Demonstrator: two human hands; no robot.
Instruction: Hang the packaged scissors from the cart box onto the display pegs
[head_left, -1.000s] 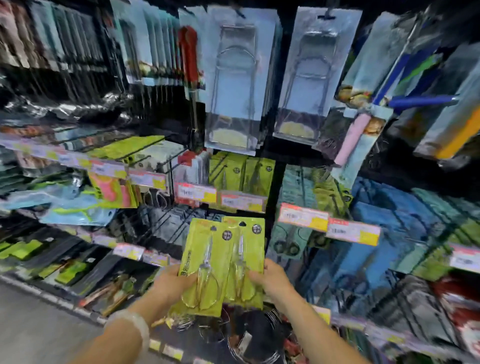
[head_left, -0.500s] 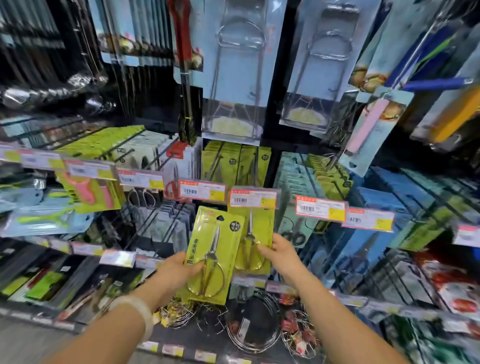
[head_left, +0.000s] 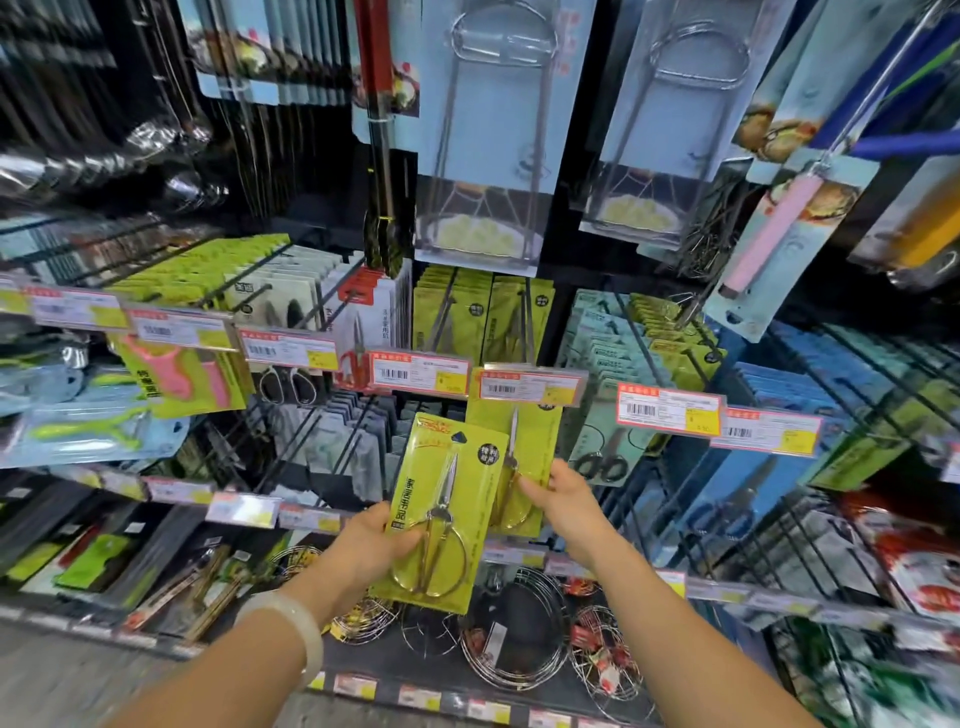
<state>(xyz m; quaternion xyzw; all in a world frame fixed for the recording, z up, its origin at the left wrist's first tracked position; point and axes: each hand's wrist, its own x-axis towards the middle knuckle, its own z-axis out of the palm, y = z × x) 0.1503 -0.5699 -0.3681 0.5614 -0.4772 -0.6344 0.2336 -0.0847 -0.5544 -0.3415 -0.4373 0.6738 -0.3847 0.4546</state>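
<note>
My left hand (head_left: 374, 540) grips a yellow-green packaged scissors card (head_left: 441, 514) by its lower left edge, tilted in front of the shelf. My right hand (head_left: 561, 499) holds a second packaged scissors card (head_left: 524, 447), whose top sits just under a price tag (head_left: 530, 384) at the end of a display peg (head_left: 522, 322). Several matching yellow-green scissors packs (head_left: 483, 306) hang on the pegs behind the tags. The cart box is out of view.
Rows of pegs with price tags run across the display (head_left: 670, 410). Blue-carded wire tools (head_left: 488, 130) hang above, teal and blue packs (head_left: 810, 395) at right, peelers (head_left: 176, 374) at left, wire baskets (head_left: 514, 634) on the lower shelf.
Both hands have risen toward the pegs with the two cards. The right card's top now sits under the price tag; the left card has separated and tilted.
</note>
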